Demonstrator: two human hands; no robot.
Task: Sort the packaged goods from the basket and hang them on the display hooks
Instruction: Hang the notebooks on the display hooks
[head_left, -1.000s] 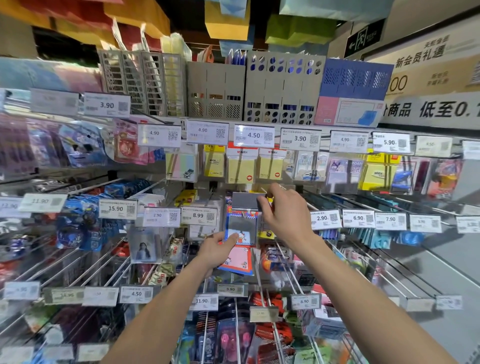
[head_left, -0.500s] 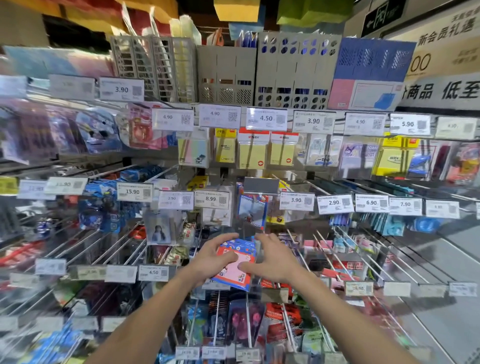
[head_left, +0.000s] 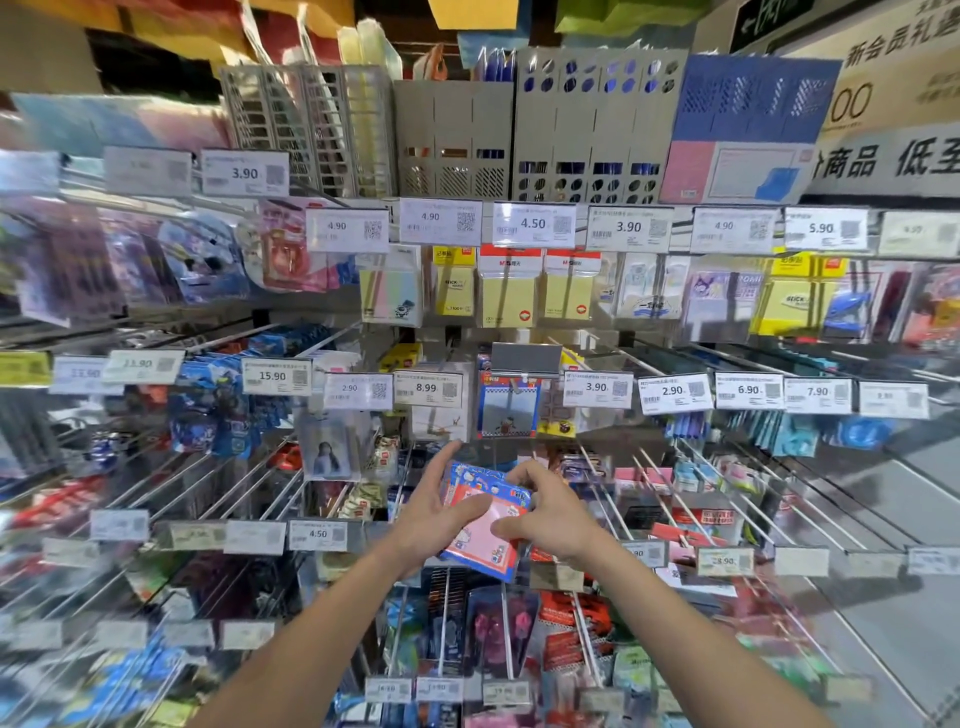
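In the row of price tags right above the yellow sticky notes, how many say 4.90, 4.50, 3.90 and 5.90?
4.90 price tags: 3
4.50 price tag: 1
3.90 price tag: 1
5.90 price tag: 1
Total: 6 readable; the far-right tag is too blurred.

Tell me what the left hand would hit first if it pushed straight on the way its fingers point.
Probably the pale packet hanging under the 8.99 price tag. The left hand, holding the red and blue pack, points up towards it; depth is unclear.
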